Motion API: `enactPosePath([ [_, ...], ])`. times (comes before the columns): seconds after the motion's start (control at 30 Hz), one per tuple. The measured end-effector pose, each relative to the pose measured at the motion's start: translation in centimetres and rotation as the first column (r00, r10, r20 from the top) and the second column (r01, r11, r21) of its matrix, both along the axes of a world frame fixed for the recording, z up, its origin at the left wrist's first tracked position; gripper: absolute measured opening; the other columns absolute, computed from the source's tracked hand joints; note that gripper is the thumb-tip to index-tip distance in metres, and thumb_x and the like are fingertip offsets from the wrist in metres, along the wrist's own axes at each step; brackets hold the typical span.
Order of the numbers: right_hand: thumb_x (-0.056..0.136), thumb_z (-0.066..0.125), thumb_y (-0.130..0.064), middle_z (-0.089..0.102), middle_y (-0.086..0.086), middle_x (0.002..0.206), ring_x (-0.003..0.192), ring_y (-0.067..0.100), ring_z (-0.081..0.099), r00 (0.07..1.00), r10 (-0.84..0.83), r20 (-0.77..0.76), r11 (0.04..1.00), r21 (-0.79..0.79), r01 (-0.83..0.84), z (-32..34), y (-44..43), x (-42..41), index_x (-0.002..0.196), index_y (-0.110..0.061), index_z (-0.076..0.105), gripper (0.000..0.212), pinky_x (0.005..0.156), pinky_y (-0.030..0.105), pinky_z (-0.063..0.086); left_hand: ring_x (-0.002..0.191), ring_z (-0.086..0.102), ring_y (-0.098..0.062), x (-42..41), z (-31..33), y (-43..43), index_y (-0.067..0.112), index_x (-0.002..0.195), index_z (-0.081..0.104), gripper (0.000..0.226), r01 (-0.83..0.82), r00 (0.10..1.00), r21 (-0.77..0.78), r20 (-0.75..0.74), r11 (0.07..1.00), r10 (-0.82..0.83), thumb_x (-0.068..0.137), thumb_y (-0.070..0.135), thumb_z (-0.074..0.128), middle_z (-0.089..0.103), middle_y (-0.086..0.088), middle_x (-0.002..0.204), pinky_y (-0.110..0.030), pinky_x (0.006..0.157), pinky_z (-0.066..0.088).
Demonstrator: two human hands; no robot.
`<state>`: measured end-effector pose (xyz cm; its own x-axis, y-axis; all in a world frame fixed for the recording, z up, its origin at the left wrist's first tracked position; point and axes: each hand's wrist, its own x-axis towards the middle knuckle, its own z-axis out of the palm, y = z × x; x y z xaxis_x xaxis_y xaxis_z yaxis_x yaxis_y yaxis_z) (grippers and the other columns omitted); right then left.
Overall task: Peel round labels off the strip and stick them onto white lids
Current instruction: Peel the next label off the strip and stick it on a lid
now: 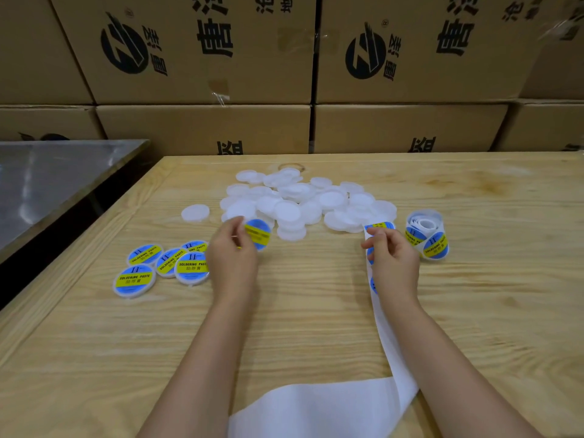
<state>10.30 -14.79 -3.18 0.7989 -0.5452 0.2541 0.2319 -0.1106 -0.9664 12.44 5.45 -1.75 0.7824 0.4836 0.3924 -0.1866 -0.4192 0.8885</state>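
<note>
My left hand (230, 254) pinches a round blue-and-yellow label (258, 233) by its left edge, holding it upright just in front of the heap of plain white lids (303, 200). My right hand (390, 254) grips the white backing strip (384, 336), which carries more labels (379, 226) at its top and runs down toward me. The label roll (426, 235) stands to the right of that hand. Several labelled lids (164, 265) lie to the left of my left hand.
The wooden table (316, 311) carries a single white lid (195, 212) apart from the heap at the left. Spent white backing (316, 409) piles at the near edge. Cardboard boxes (205, 58) stand behind, a metal table (47, 184) at the left.
</note>
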Motion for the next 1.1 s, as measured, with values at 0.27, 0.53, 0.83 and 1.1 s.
enactPosePath([
  [0.27,0.095,0.042,-0.010,0.062,-0.002,0.066,0.053,0.012,0.047,0.993,0.066,-0.096,0.969,0.244,-0.041,0.7,-0.3,0.0,0.080,-0.016,0.064,0.028,0.050,0.019,0.042,0.101,0.054,-0.033,0.7,-0.8,3.9,0.013,0.119,0.061,0.032,-0.304,0.906,0.333,-0.189,0.893,0.379,0.094,0.015,0.040,0.067,-0.016,0.105,-0.041,0.096,0.022],
  [0.53,0.094,0.043,-0.014,0.061,0.005,0.067,0.056,0.014,0.053,0.977,0.191,-0.099,0.821,0.562,-0.103,1.7,-0.4,0.3,0.084,-0.007,0.063,0.023,0.055,0.020,0.047,0.100,0.059,-0.037,0.1,-0.1,0.0,0.000,0.108,0.066,0.033,0.016,0.999,0.419,0.022,0.908,-0.028,0.084,0.007,0.045,0.067,-0.019,0.107,-0.043,0.091,0.041],
  [0.83,0.094,0.041,-0.007,0.062,0.007,0.073,0.065,0.016,0.059,0.958,0.281,-0.059,0.803,0.561,-0.201,1.7,0.1,0.4,0.089,-0.007,0.062,0.021,0.060,0.019,0.052,0.130,0.036,-0.009,-2.7,-2.5,-7.5,0.022,0.134,0.045,0.052,0.629,0.739,0.663,-0.350,0.405,-0.576,0.088,0.046,0.054,0.043,0.010,0.142,-0.032,0.110,0.018],
  [1.1,0.082,0.053,0.001,0.068,-0.006,0.079,0.074,0.013,0.062,0.932,0.219,-0.290,0.836,-0.436,-0.332,1.1,-3.0,-0.4,0.085,-0.019,0.070,0.026,0.070,0.026,0.049,0.138,0.022,-0.007,-2.0,-2.9,-6.2,0.024,0.141,0.036,0.054,0.604,0.791,0.668,-0.436,0.435,-0.429,0.091,0.045,0.044,0.031,0.009,0.150,-0.040,0.116,0.003],
])
